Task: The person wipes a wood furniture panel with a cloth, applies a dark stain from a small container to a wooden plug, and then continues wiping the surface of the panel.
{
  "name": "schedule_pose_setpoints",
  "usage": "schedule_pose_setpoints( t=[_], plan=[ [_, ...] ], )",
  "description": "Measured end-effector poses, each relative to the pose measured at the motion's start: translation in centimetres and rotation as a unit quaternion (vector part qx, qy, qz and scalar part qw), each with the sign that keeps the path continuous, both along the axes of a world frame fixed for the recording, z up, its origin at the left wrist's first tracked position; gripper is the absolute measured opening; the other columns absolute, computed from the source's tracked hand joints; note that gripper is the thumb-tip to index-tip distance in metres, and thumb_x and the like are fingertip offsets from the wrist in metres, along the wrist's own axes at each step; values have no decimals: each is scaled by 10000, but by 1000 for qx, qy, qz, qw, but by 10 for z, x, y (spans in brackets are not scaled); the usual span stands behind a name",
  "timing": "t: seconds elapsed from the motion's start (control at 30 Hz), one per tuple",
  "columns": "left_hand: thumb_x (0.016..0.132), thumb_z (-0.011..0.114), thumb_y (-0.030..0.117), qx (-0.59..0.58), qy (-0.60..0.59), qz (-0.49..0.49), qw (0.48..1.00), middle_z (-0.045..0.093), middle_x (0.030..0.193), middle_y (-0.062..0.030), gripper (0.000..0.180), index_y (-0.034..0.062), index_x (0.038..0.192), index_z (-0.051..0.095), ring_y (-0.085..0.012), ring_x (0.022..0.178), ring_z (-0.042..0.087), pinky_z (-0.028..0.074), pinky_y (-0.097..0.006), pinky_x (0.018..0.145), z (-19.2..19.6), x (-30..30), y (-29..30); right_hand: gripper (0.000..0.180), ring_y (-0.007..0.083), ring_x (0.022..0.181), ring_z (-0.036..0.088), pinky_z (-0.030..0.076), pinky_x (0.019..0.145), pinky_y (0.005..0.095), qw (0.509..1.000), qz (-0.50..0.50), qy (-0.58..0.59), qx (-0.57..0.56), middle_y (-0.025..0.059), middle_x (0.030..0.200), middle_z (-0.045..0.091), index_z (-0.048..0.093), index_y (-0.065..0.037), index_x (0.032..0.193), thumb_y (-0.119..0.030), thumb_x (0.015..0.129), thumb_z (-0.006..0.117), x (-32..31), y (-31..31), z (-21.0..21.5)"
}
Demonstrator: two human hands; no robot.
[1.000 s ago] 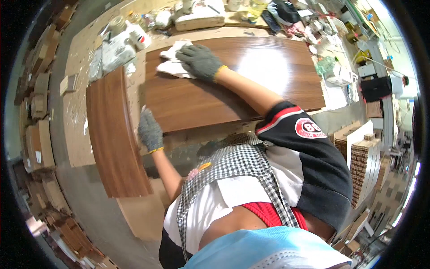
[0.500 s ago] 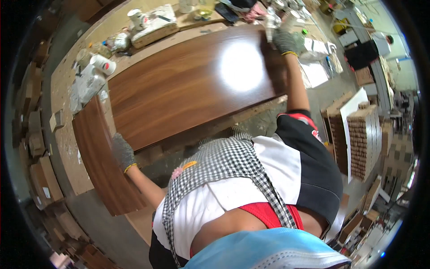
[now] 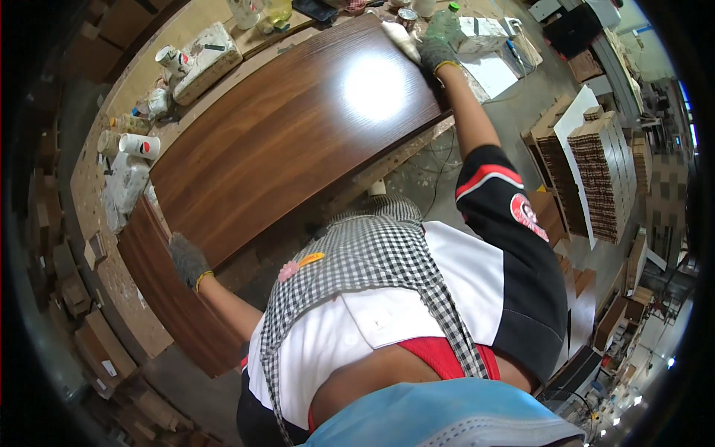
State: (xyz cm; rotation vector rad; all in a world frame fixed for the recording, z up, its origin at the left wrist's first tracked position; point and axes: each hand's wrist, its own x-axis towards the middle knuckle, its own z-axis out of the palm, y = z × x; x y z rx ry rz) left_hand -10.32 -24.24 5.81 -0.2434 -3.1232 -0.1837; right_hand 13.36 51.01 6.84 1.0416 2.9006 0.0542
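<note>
A large brown wood-grain panel (image 3: 290,141) lies on the workbench, with a bright reflection near its far right end. My right hand (image 3: 437,55), in a grey glove, is at that far right corner. It is closed on a white cloth-like thing (image 3: 402,40), which lies against the panel's end. At the near left, a narrower brown panel (image 3: 167,302) sticks out past the bench edge beside the large one. My left hand (image 3: 189,261), also gloved in grey, grips its inner edge; the fingertips are partly hidden.
A paper cup (image 3: 139,146) and plastic-wrapped bundles (image 3: 126,185) stand left of the large panel. Behind it are a stained block (image 3: 208,63) and another cup (image 3: 173,59). A green-capped bottle (image 3: 445,26) stands by my right hand. Stacked cardboard (image 3: 602,167) is at the right.
The view has shifted, so the bench sits further left. My right hand now shows the white cloth-like thing against the panel end. My left hand stays on the narrow panel, which looks more tilted.
</note>
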Motion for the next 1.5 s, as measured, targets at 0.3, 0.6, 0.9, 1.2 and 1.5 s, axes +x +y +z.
schedule_pose_setpoints(
  t=[0.3,0.6,0.9,1.2,1.5],
  plan=[
    [1085,333,285,76,26,0,997,533,1488,-201,502,-34,1397,562,-332,1373,500,359,-382,1175,-29,2,-54,303,301,975,673,536,898,407,894,291,315,-133,110,1033,712,695,-130,1002,-392,861,753,21,-256,78],
    [1093,353,368,101,30,70,992,524,1464,-262,551,-56,1394,535,-407,1340,507,387,-419,1140,17,22,-10,450,356,1015,682,519,909,436,899,-216,362,-119,231,1121,704,675,-38,1219,-406,964,630,143,-98,-16],
    [1078,428,285,335,-86,15,938,607,1409,-179,458,-23,1364,610,-281,1327,546,387,-372,1144,-3,-15,-91,390,289,1198,600,466,1031,411,890,199,374,-166,155,1310,630,620,-68,1342,-193,976,669,103,-182,78],
    [1062,410,420,95,-129,-123,979,421,1581,-147,567,105,1533,439,-315,1423,440,327,-405,1221,8,-53,-109,719,375,1455,378,287,1209,565,868,486,104,12,182,1564,405,440,-138,1516,-323,880,721,-8,-395,10],
    [1063,375,497,76,-219,-163,959,449,1575,-119,609,89,1502,484,-281,1443,422,329,-401,1199,35,-64,-63,402,357,1119,621,519,966,448,593,741,187,-253,212,1318,585,582,-87,1334,-284,984,563,-166,-678,-56]
  ],
)
